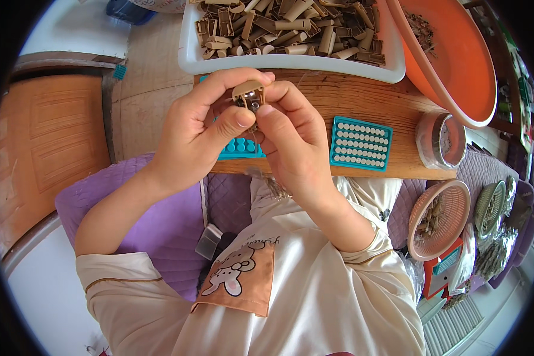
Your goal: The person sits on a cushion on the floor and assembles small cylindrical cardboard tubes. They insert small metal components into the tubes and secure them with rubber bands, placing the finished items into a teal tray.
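Two hands: left hand [203,121] and right hand [293,136], fingertips and thumbs clamped on one brown casing [248,90] above the wooden table [307,102].
Held casing: apparently mid-work, cavity exposed, small metallic parts [255,107] inside; completion cannot be told.
Bin contents: apparently left over, loose brown casings [293,25], too many to count, in one white bin [291,66] at the table's far edge.
Trays: two turquoise on the table; filled tray [333,148] bearing five rows of white pieces [362,144], second tray [243,155] partly hidden.
Vessels: one orange basin [469,68], one pink basket [465,202], both toward the table's right.
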Available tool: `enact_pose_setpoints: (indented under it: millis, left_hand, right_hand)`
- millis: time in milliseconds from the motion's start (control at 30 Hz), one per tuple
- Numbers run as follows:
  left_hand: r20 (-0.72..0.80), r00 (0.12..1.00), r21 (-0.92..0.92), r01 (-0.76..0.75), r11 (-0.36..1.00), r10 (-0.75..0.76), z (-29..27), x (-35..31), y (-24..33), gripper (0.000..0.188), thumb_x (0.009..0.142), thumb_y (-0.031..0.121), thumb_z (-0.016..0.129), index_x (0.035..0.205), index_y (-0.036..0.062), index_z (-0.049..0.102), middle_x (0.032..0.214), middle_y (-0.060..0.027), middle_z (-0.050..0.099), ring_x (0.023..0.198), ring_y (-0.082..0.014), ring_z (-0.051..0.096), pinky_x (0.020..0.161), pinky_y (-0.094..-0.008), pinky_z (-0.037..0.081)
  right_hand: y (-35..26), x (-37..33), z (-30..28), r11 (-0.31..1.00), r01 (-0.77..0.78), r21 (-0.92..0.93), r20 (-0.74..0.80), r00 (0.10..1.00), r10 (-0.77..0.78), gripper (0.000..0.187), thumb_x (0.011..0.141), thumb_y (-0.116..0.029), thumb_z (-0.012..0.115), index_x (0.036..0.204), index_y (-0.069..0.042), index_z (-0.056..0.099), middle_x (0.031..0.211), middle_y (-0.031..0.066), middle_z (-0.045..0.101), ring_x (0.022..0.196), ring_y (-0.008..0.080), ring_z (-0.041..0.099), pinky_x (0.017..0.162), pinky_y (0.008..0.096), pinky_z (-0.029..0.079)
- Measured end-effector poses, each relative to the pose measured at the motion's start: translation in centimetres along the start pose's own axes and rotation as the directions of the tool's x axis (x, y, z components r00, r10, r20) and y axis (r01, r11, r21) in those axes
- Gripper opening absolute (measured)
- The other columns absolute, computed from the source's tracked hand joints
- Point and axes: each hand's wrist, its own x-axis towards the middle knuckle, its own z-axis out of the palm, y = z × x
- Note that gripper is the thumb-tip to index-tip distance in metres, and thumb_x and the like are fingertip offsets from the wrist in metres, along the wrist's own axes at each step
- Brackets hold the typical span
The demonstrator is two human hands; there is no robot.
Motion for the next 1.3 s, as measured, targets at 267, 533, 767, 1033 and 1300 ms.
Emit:
enact_pose_setpoints:
  millis: [267, 533, 767, 1033, 1300]
  left_hand:
    - [0.092, 0.995, 0.272, -0.054, 0.961, 0.029, -0.6, 0.3, 0.0, 0.038, 0.081, 0.027, 0.056, 0.112, 0.0051, 0.051, 0.113, -0.008, 0.052, 0.093, -0.0143, 0.052, 0.077, -0.0258, 0.043]
    - [0.032, 0.996, 0.32, -0.085, 0.944, 0.079, -0.2, 0.1, 0.0, 0.027, 0.081, 0.013, 0.056, 0.106, 0.0043, 0.054, 0.107, -0.0074, 0.058, 0.086, -0.0149, 0.056, 0.07, -0.0263, 0.046]
    - [-0.129, 0.992, 0.119, 0.027, 0.992, -0.012, 0.3, -0.7, 0.3, 0.025, 0.088, 0.02, 0.049, 0.105, 0.002, 0.05, 0.099, -0.0077, 0.059, 0.085, -0.0113, 0.056, 0.068, -0.0236, 0.047]
    - [-0.186, 0.924, -0.246, 0.285, 0.926, -0.334, 0.5, -0.5, 1.5, 0.032, 0.088, 0.027, 0.048, 0.108, 0.0015, 0.045, 0.101, -0.009, 0.057, 0.081, -0.0083, 0.054, 0.056, -0.0197, 0.048]
    - [-0.064, 0.85, -0.7, 0.335, 0.631, -0.522, 0.0, -0.2, 0.4, 0.029, 0.091, 0.024, 0.039, 0.109, 0.0025, 0.043, 0.105, -0.01, 0.054, 0.101, -0.0218, 0.053, 0.072, -0.0265, 0.053]
  right_hand:
    - [-0.1, 0.0, -0.9, 0.995, -0.078, 0.058, 0.029, 0.997, 0.076, 0.017, 0.087, -0.009, 0.042, 0.1, 0.001, 0.047, 0.089, 0.0047, 0.054, 0.081, 0.0084, 0.052, 0.073, 0.0247, 0.046]
    - [-0.1, -0.1, -0.2, 0.957, -0.274, 0.098, -0.088, 0.955, 0.283, 0.024, 0.087, -0.019, 0.048, 0.104, -0.001, 0.046, 0.084, 0.0039, 0.054, 0.074, 0.0059, 0.051, 0.062, 0.0213, 0.045]
    - [-1.5, -0.1, -0.8, 0.879, -0.16, -0.45, -0.056, 0.987, 0.152, 0.027, 0.081, -0.008, 0.057, 0.103, -0.002, 0.043, 0.07, 0.0032, 0.056, 0.056, 0.0068, 0.05, 0.048, 0.0199, 0.039]
    - [0.0, -0.3, -1.2, 0.739, -0.011, -0.674, -0.028, 1.0, -0.01, 0.025, 0.085, -0.005, 0.05, 0.109, -0.002, 0.041, 0.071, 0.0029, 0.054, 0.056, 0.0041, 0.044, 0.05, 0.0165, 0.036]
    - [0.0, 0.3, -1.4, 0.884, -0.113, -0.455, -0.024, 0.993, 0.115, 0.029, 0.086, -0.007, 0.049, 0.112, -0.001, 0.037, 0.077, 0.0026, 0.053, 0.058, 0.0041, 0.042, 0.05, 0.0165, 0.035]
